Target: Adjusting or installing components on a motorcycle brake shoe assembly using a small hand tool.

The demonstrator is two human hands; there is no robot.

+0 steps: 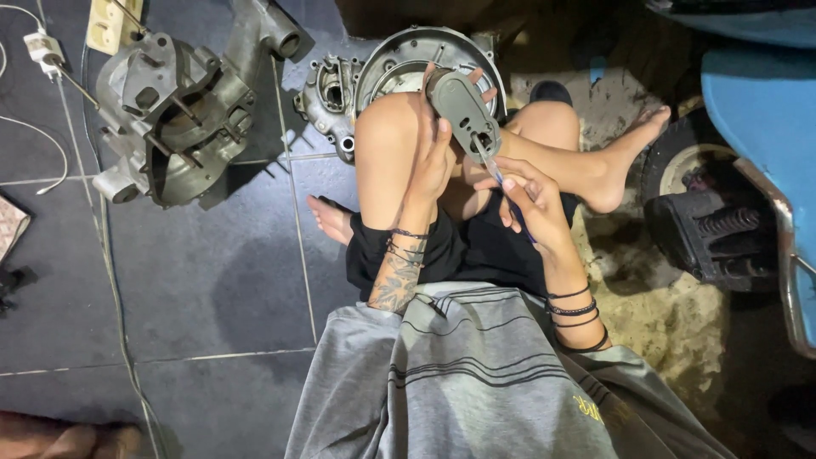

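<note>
Near the upper centre of the frame, the left hand (432, 166) gripped one small oval grey metal cover (463, 113), fingers wrapped around its edge, propped against the raised knee. The right hand (529, 200) pinched one screwdriver (495, 174) (tip apparently seated on the cover). The step looked like working a fastener; next called for steady turning. Two engine casings lay behind: one (174, 106) upper left, one (374, 72) beyond the knee.
</note>
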